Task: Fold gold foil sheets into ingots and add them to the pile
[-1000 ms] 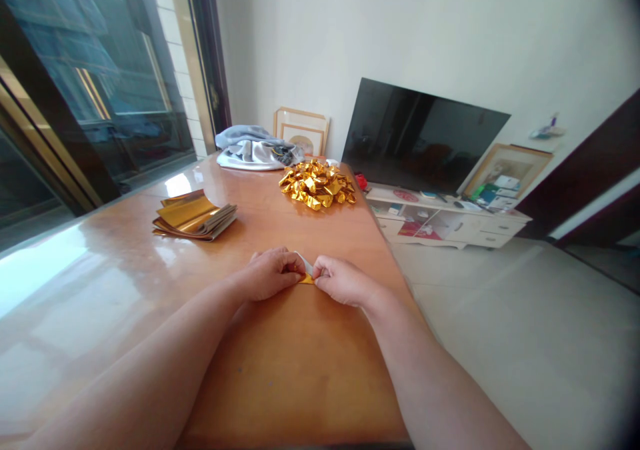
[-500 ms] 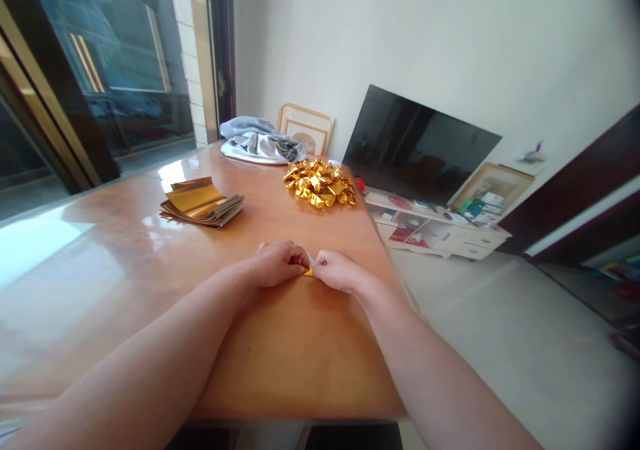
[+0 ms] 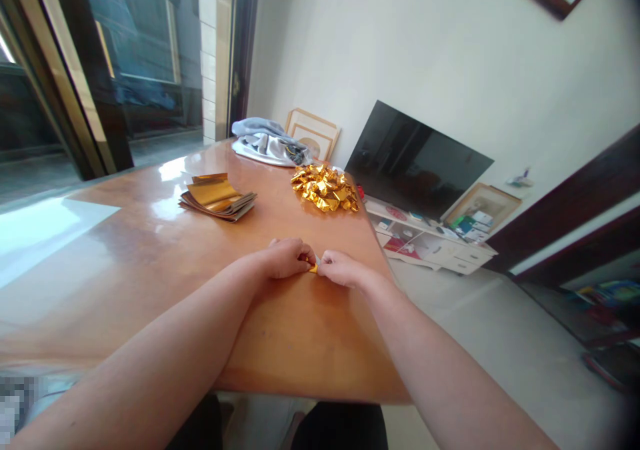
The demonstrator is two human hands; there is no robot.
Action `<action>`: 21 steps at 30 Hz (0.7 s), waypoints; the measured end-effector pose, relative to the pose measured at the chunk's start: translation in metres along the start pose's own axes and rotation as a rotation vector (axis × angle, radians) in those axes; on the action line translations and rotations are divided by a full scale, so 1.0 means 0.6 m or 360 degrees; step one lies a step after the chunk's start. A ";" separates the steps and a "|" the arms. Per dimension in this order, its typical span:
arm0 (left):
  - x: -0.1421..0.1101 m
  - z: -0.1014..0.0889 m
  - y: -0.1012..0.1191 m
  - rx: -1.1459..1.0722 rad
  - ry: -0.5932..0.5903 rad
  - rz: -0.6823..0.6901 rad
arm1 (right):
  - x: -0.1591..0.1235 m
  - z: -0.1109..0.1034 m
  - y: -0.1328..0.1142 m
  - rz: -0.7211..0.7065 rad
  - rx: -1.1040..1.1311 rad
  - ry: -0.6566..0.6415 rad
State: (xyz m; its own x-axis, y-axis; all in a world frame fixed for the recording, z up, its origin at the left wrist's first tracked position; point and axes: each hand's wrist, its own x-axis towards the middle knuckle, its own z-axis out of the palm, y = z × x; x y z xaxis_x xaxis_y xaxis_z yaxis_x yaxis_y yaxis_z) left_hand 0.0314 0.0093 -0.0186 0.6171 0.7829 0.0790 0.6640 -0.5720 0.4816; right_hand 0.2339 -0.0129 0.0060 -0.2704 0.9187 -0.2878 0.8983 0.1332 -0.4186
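Between my two hands, low over the wooden table (image 3: pixel 305 343), is a small piece of gold foil paper (image 3: pixel 313 269), mostly hidden by my fingers. My left hand (image 3: pixel 290 259) pinches its left end with thumb and forefinger. Curled fingers of my right hand (image 3: pixel 340 268) grip the right end. A bit of pale backing shows between the hands. Farther off to the left lies a stack of gold foil sheets (image 3: pixel 217 198), its top sheet curling up. Beyond my hands sits a heap of folded gold foil pieces (image 3: pixel 325 189).
A bundle of light blue and silvery cloth (image 3: pixel 270 145) lies at the table's far end, by leaning picture frames (image 3: pixel 327 130). The table's right edge drops to the floor. Past it stand a white low cabinet (image 3: pixel 435 240) and a dark television (image 3: pixel 417 160).
The camera view has shifted, moving the table items slightly right in the picture. Both hands stay together on the foil paper, with only small finger movement.
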 end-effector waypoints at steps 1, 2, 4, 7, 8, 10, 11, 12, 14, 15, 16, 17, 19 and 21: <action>0.001 0.001 -0.001 0.0000 0.0000 0.0006 | -0.001 0.000 -0.001 0.0002 -0.0001 -0.0006; 0.001 0.001 -0.002 -0.0005 -0.0002 0.0011 | -0.001 0.000 -0.002 0.0005 -0.0003 -0.0011; 0.002 0.001 -0.003 -0.0022 -0.0010 0.0014 | -0.002 0.000 -0.004 0.0018 -0.0015 -0.0019; 0.002 -0.001 -0.003 -0.0058 -0.0030 0.0022 | -0.002 -0.001 -0.009 0.0047 -0.0044 -0.0030; 0.002 -0.002 -0.003 -0.0072 -0.0041 0.0031 | -0.002 -0.002 -0.010 0.0059 -0.0056 -0.0035; 0.000 -0.005 -0.003 -0.0114 -0.0071 0.0062 | 0.000 -0.004 -0.013 0.0083 -0.0078 -0.0045; -0.001 -0.008 -0.003 -0.0145 -0.0092 0.0084 | 0.000 -0.005 -0.015 0.0097 -0.0088 -0.0050; -0.003 -0.010 -0.003 -0.0181 -0.0116 0.0105 | 0.001 -0.006 -0.016 0.0113 -0.0097 -0.0055; -0.006 -0.015 -0.001 -0.0267 -0.0167 0.0140 | 0.001 -0.007 -0.019 0.0150 -0.0110 -0.0058; -0.008 -0.017 0.000 -0.0314 -0.0192 0.0154 | 0.002 -0.007 -0.020 0.0168 -0.0115 -0.0058; -0.010 -0.019 0.001 -0.0360 -0.0214 0.0164 | 0.001 -0.008 -0.022 0.0184 -0.0118 -0.0057; -0.011 -0.021 0.002 -0.0401 -0.0232 0.0171 | 0.001 -0.009 -0.024 0.0196 -0.0120 -0.0056; -0.013 -0.023 0.004 -0.0463 -0.0264 0.0184 | 0.000 -0.010 -0.028 0.0210 -0.0122 -0.0053; -0.014 -0.024 0.005 -0.0500 -0.0285 0.0192 | -0.001 -0.012 -0.033 0.0226 -0.0123 -0.0052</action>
State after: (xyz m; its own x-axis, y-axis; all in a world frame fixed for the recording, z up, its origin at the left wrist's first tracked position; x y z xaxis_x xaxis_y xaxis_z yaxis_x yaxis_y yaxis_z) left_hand 0.0219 0.0046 -0.0053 0.7656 0.6433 0.0109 0.4372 -0.5326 0.7247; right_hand 0.2184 -0.0133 0.0205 -0.1489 0.9180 -0.3676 0.9518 0.0323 -0.3049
